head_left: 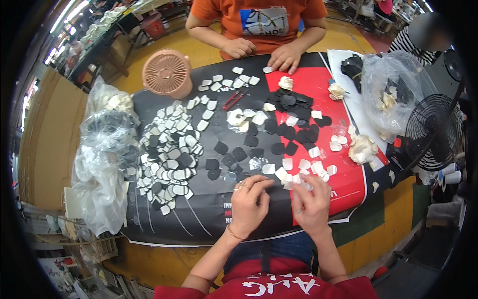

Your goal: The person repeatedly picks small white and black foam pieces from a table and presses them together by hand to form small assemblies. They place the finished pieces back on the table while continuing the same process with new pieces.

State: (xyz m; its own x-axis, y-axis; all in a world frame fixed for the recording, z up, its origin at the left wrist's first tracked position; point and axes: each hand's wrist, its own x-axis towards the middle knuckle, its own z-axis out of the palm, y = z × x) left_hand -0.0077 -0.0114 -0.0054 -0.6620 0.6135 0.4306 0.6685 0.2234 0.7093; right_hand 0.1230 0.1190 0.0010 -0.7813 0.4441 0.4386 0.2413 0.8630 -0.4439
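Two hands: left hand [266,192] with bent fingers, thumb and forefinger apart; right hand [301,189] curled beside white pieces [281,173], and we cannot tell whether its fingers grip one. Beyond, we note black pieces [278,148], a mixed heap [172,164] leftward, then a fan [167,73].

Over the near edge of the surface [214,192], the left hand [253,202] is bent with its fingers curled, while the right hand [309,199] reaches small white pieces [304,164] and seems to have something pale in its grip, though blur makes that hard to confirm. A broad pile of grey-white pieces [180,174] spreads toward the left edge, with black pieces [290,102] scattered from the middle onto a red sheet [348,187] at the right. Near the far-left corner stands a pink fan [167,74], and a co-worker's hands [285,57] rest at the far edge.
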